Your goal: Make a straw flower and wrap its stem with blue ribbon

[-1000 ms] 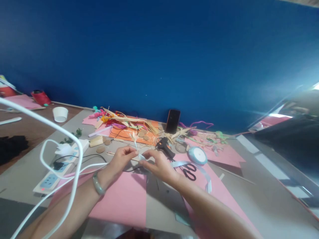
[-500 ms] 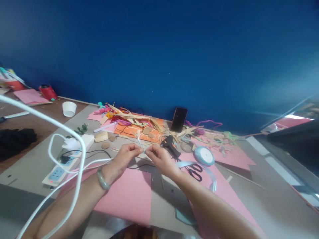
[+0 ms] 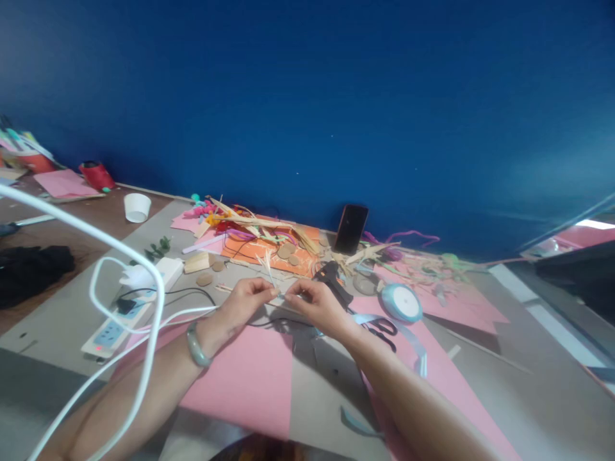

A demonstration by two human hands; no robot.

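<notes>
My left hand is closed in a pinch over the middle of the worktop, with a bracelet on its wrist. Between its thumb and finger sits a small bundle of pale straw strands, fanned out at the top, with a thin light-blue strip at its base. Close beside it, my right hand also pinches, its fingertips at the foot of the bundle; what exactly they grip is too small to tell. Just beyond the right hand lie a black glue gun and black-handled scissors. Further right is a spool of light-blue ribbon.
A white cable loops across the left foreground. Beside my left arm lies a power strip. Pink paper lies under the arms. A phone leans at the wall, among straw scraps. A white cup stands back left.
My fingertips are slightly further apart, and the straw strands look more fanned out. The camera view has shifted a little, so the things on the right appear further right.
</notes>
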